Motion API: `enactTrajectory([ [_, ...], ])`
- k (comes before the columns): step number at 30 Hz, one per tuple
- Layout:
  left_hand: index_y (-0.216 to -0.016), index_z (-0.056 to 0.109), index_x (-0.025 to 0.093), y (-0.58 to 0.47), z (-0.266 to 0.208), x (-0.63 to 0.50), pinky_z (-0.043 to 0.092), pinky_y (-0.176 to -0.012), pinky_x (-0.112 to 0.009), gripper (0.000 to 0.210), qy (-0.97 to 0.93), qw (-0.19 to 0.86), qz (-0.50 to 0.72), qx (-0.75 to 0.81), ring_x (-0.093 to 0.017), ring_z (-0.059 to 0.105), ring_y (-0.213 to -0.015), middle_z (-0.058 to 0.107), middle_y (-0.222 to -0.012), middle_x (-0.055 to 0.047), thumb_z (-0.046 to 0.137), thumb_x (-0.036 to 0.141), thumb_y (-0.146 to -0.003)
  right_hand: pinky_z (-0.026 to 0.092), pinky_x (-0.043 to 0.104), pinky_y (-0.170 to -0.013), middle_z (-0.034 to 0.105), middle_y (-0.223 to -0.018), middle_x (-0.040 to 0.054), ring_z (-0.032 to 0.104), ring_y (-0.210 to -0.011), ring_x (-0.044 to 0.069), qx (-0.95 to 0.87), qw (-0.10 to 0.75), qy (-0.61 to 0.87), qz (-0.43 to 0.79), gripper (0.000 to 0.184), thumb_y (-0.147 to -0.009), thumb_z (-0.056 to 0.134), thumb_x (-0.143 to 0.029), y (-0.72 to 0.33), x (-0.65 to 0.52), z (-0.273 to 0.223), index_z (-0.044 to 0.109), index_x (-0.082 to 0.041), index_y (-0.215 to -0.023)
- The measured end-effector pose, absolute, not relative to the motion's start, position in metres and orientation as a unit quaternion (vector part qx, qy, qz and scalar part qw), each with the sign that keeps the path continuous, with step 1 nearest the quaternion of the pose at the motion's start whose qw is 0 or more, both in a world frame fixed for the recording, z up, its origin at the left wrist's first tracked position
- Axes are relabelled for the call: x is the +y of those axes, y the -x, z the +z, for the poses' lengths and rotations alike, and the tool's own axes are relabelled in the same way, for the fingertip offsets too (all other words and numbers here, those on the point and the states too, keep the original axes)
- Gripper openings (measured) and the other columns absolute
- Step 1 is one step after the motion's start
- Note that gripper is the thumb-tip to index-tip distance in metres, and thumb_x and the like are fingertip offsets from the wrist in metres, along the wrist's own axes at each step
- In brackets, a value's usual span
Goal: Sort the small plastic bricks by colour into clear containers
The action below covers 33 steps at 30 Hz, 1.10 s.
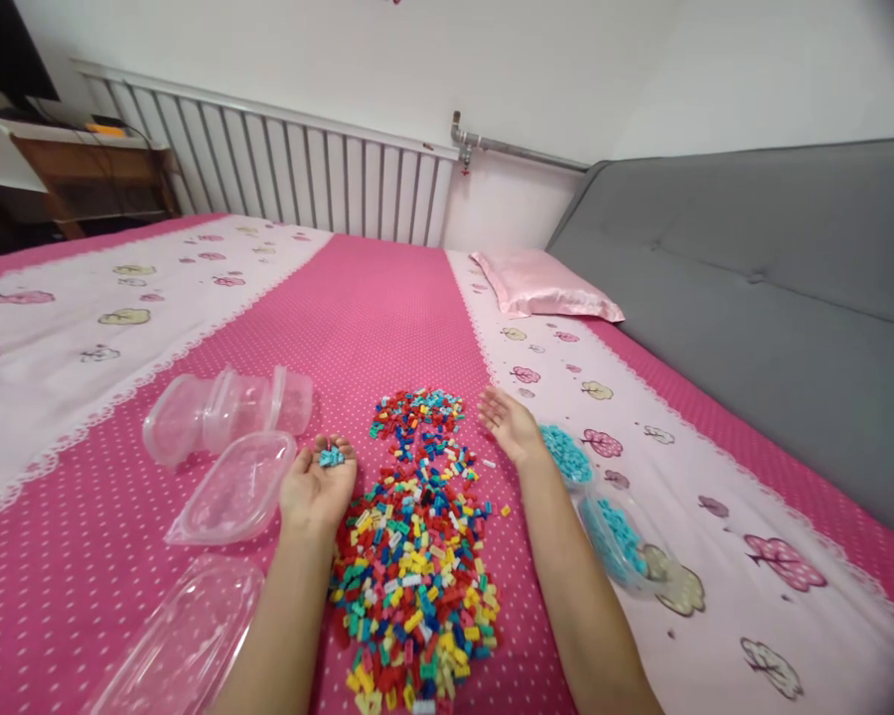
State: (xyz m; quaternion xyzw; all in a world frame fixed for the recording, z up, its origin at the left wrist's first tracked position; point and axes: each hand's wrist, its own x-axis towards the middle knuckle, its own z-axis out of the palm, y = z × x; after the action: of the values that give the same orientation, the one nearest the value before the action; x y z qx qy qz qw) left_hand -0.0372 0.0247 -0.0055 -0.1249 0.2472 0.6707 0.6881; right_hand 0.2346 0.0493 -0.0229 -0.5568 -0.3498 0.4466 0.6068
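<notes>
My left hand [319,489] is palm up with its fingers curled, cupping several light-blue toy building bricks [332,457]. It is just left of a long pile of mixed-colour building bricks [417,566], spread over the pink bedspread. On the pile's other side, my right hand [513,425] is raised with its fingers stretched out and apart, and I see nothing in it. Close by that hand stands a clear tub of light-blue bricks [566,455]. A second clear tub of light-blue bricks [617,541] sits nearer to me, beside my right forearm.
Left of the pile lie stacked clear tubs [230,409], a clear lid [239,489] and another clear plastic piece [183,641]. A pink pillow [543,283] rests against the grey headboard [760,268]. Behind the bed are a white radiator [305,159] and a desk [89,179].
</notes>
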Motion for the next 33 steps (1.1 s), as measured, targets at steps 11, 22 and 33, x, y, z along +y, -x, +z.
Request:
enactTrajectory([
  [11, -0.077, 0.052, 0.011, 0.02, -0.001, 0.016, 0.053, -0.056, -0.027, 0.03, 0.088, 0.697, 0.645, 0.302, -0.015, 0.058, -0.067, 0.056, -0.071, -0.008, 0.027, 0.023, -0.089, 0.046, 0.027, -0.068, 0.069, -0.075, 0.0025, 0.062, -0.07, 0.017, -0.572, 0.297, 0.75, 0.147, 0.017, -0.064, 0.065, -0.025, -0.208, 0.054, -0.059, 0.07, -0.022, -0.08],
  [22, -0.1, 0.052, 0.007, -0.002, 0.013, -0.001, 0.056, -0.06, -0.033, 0.03, 0.051, 0.793, 0.527, 0.302, -0.02, 0.061, -0.081, 0.058, -0.091, -0.016, 0.027, 0.022, -0.089, 0.047, 0.025, -0.071, 0.069, -0.086, 0.0046, 0.062, -0.075, 0.014, -0.68, 0.408, 0.513, 0.33, 0.025, -0.072, 0.061, -0.031, -0.174, 0.015, 0.012, 0.067, -0.016, -0.091],
  [33, -0.072, 0.051, 0.012, -0.005, 0.008, -0.002, 0.046, -0.043, -0.02, 0.021, 0.046, 0.79, 0.508, 0.341, -0.011, 0.05, -0.055, 0.05, -0.068, -0.006, 0.034, 0.013, -0.085, 0.046, 0.028, -0.072, 0.07, -0.08, 0.0058, 0.064, -0.076, 0.018, -0.618, 0.264, 0.722, 0.167, 0.012, -0.069, 0.061, -0.02, -0.205, 0.035, -0.023, 0.07, -0.019, -0.077],
])
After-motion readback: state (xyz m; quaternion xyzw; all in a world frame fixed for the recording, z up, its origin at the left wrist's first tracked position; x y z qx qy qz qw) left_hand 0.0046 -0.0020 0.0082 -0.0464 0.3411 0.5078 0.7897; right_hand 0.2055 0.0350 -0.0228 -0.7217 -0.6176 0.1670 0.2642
